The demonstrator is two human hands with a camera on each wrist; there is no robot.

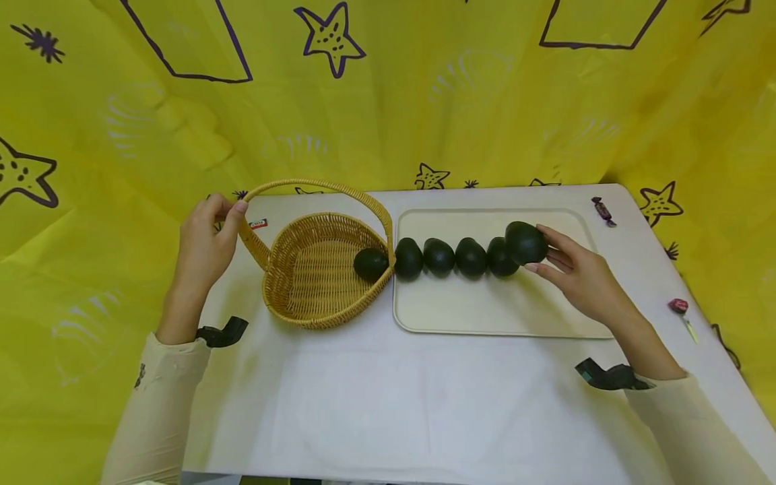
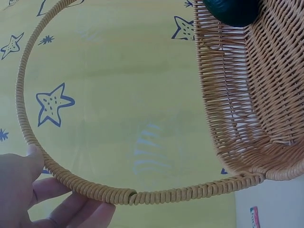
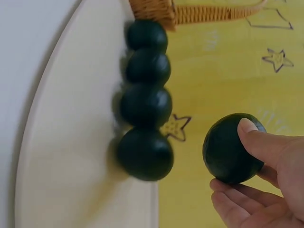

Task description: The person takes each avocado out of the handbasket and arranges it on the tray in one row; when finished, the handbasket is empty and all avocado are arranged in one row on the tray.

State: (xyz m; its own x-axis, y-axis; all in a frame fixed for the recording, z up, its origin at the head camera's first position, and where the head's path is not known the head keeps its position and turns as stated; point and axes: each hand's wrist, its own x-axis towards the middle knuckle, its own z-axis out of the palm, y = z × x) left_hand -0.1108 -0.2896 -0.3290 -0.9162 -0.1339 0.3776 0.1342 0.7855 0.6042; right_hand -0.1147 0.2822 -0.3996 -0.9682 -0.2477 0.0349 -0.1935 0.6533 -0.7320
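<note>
My left hand (image 1: 209, 236) holds the tall arched handle (image 2: 161, 195) of a wicker basket (image 1: 309, 316) on its left side, thumb and fingers around the cane. One dark green avocado (image 1: 370, 265) lies inside the basket against its right wall. In my right hand (image 1: 578, 273) an avocado (image 3: 232, 148) is pinched between thumb and fingers, raised above the tray. Several more avocados (image 1: 439, 256) stand in a row on the cream tray (image 1: 461, 310), running from the basket's rim to just beneath the held one.
A dark wrapped candy (image 1: 603, 211) lies beyond the tray's right corner, and a lollipop (image 1: 680, 308) near the table's right edge. Behind the basket handle is a small red-and-white wrapper (image 1: 258, 223). A yellow patterned cloth (image 1: 388, 101) hangs behind the white table (image 1: 364, 404).
</note>
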